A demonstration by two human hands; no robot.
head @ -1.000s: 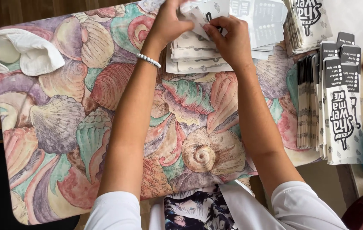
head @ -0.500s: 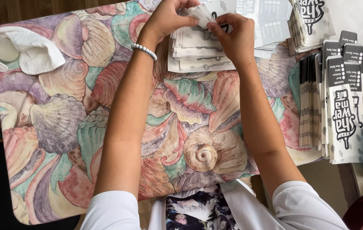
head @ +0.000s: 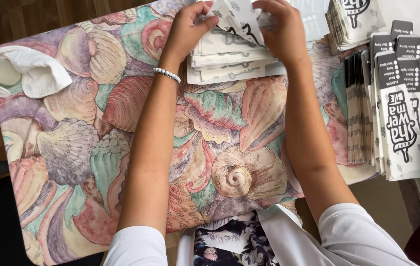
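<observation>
Both hands have lifted a little since a moment ago, and the paper bag (head: 237,22) is now raised off the stack (head: 229,61). Left hand (head: 190,24) pinches the bag's near edge. Right hand (head: 281,29) grips its other side, though its fingers are mostly hidden. More bags (head: 394,108) lie in a row at the right, on the shell cloth (head: 72,148). A white rag (head: 32,74) sits far left.

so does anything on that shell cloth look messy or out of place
Nothing is spilled or damaged. The stack of flat paper sleeves under both hands is fanned unevenly, its edges out of line, while the row of sleeves at the right stands tidy. A white cloth lies crumpled at the left.
</observation>
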